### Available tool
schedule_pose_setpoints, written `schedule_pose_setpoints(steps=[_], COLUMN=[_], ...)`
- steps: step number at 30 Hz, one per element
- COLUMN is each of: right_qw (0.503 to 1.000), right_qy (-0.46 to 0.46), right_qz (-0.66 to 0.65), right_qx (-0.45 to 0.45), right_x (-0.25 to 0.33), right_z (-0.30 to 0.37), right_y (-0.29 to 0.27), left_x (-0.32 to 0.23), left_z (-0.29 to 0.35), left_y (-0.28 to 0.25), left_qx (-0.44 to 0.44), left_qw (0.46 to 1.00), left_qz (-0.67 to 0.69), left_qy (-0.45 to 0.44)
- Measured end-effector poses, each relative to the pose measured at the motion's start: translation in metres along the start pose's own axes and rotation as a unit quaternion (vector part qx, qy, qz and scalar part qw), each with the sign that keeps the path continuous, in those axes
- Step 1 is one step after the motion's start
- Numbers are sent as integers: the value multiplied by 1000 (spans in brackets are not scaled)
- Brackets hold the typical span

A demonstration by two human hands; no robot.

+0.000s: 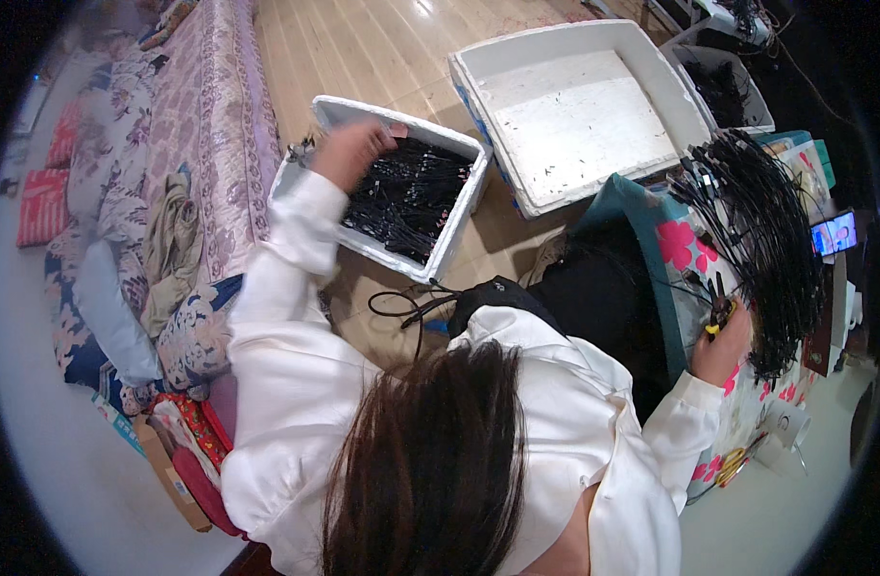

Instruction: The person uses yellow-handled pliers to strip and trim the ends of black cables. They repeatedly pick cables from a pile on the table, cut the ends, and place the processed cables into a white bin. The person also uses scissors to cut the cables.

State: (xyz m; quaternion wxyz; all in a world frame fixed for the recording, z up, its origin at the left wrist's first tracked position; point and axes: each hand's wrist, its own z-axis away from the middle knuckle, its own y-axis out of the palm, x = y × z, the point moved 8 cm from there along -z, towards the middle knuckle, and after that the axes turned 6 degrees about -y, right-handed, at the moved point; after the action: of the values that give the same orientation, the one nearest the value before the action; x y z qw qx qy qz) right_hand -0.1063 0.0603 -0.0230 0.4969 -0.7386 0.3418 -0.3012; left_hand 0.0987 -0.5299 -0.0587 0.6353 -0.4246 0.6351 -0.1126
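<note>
At the far left a bed (219, 115) with a purple patterned cover runs up the frame, with folded cloths (171, 245) and pillows (104, 317) heaped along its near edge. Just right of it, on the wooden floor (363, 48), stands a white foam box (459, 206) full of black cables (406, 197). The left hand (351, 152) is down in this box at its left end, fingers curled into the cables; it seems to be gripping some, though motion blur hides just how many. A loose black cable (401, 307) lies looped on the floor in front of the box.

Further right sits a larger foam tray (574, 115), shallow and tilted, holding only small dark specks. Beyond it, near the top edge, is a grey bin (723, 86) with dark contents.

At the right is a table with a floral cloth (680, 245), where a thick fan of black cables (766, 240) hangs over the edge. The right hand (720, 346) rests at the lower end of this bunch, closed around a small yellow-handled tool (716, 322). A lit screen (835, 233) stands just past the cables, and a white cup (783, 422) sits near the table's front edge.
</note>
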Motion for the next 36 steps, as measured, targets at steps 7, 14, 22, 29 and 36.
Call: schedule_pose_setpoints(steps=[7,14,22,29,36], right_qw=[999,999,997,994,992], right_qy=[4,35,76,110,120], right_qz=[29,15,14,1,6], right_qx=[19,25,26,16,23], right_x=[-4,-9,-10,-18,-21], right_z=[4,9,12,17,17], right_y=[-2,-4,-9,-12,-10], left_x=[187,193,301,441,461], left_z=[120,123,96,89,76], left_y=[234,253,122,74,99], left_qx=[185,219,27,-1,64], left_qw=[919,904,968,862,828], left_qz=[-250,-285,54,-334,-418], left_qy=[-240,-232,-244,-382,-367])
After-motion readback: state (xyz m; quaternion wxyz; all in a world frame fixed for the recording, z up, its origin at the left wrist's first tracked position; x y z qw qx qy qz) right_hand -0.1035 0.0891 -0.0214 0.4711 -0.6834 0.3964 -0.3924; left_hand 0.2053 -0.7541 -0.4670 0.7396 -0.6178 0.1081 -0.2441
